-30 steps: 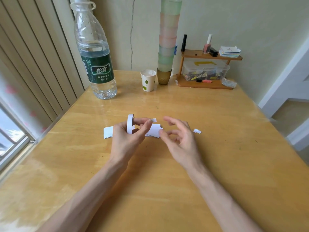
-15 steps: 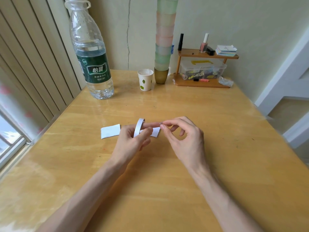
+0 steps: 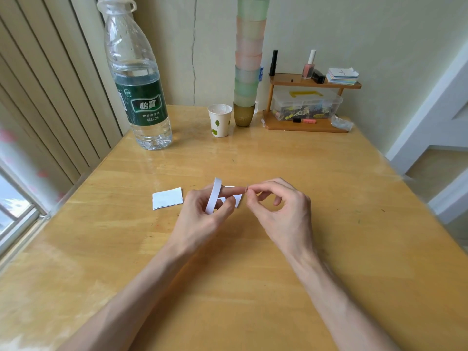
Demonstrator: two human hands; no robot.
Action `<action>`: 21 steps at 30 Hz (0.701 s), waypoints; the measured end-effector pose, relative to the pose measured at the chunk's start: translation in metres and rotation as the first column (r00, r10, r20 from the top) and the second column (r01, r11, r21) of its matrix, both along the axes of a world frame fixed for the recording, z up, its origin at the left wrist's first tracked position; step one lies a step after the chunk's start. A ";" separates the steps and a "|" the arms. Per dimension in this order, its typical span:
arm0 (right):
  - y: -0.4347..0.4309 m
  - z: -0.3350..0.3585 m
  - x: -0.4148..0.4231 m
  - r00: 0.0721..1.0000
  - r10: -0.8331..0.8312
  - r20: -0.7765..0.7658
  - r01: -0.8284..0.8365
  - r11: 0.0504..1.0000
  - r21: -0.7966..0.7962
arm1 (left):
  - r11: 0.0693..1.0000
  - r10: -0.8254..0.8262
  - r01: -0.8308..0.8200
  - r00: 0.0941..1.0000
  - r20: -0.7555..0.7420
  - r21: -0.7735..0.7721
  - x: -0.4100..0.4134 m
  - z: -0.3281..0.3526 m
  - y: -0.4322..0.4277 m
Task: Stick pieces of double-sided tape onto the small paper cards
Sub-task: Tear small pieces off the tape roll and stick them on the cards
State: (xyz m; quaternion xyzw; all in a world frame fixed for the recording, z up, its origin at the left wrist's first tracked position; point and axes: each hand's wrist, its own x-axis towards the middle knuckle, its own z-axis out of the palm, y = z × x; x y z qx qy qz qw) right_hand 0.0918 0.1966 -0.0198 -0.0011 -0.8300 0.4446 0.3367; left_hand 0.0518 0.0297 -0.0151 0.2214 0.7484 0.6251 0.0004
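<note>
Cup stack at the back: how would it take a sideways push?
The cup stack is tall on one narrow cup base, so it likely tips. Cups look like thin translucent plastic, probably light. Nested, they may slide apart.

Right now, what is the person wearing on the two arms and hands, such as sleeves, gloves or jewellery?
Nothing worn shows in this view. The bare left hand and bare right hand have no gloves or rings. The left forearm and right forearm are uncovered down to the picture's bottom edge: no sleeves, watch or bracelet.

Wooden table (image 3: 329, 173) with card (image 3: 167, 198), bottle (image 3: 141, 97), cup (image 3: 219, 120)
</note>
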 end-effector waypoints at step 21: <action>0.000 0.002 0.001 0.999 0.035 0.029 -0.030 0.988 -0.154 | 0.999 -0.038 0.035 0.995 -0.096 -0.037 0.003 0.005 0.001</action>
